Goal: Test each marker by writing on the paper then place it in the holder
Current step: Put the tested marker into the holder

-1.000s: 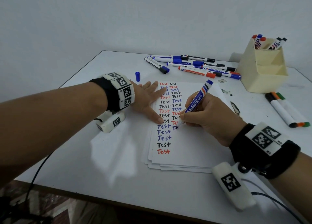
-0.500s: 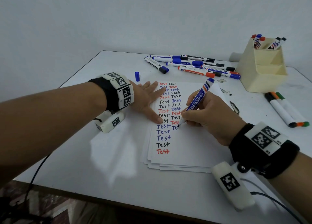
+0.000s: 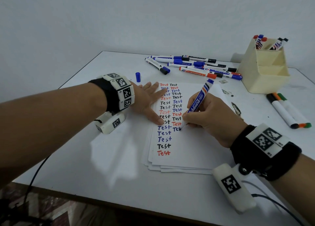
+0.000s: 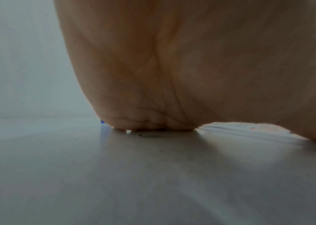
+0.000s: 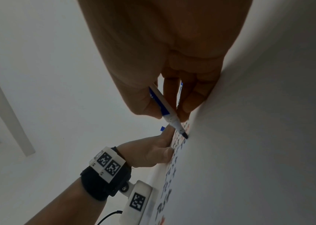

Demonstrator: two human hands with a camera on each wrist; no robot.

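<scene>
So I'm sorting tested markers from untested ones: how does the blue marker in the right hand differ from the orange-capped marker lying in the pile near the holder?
The blue marker is uncapped, with its tip on the paper; the orange-capped marker is capped. The blue marker stands tilted, gripped by the right hand; the orange-capped marker lies flat on the table, untouched. Both have white printed barrels.
</scene>
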